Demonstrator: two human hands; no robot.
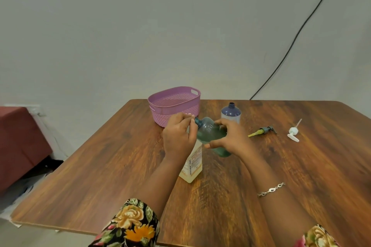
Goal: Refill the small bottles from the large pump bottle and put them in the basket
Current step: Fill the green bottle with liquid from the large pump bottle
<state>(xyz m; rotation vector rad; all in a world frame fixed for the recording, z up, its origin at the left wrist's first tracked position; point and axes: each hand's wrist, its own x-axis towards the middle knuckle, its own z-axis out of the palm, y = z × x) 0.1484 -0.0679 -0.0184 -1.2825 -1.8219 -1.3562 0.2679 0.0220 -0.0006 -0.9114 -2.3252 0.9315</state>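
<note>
Near a purple basket on the desk, a person's left hand is pinching the neck of a tilted green bottle above the large clear bottle. The right hand is gripping the body, fingers clamped round it. An uncapped blue bottle is standing behind, with a dark pump head and a white pump head lying rightward.

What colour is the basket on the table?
The basket is pinkish purple, with tiny holes in its wall. Seen best in the head view.
</note>
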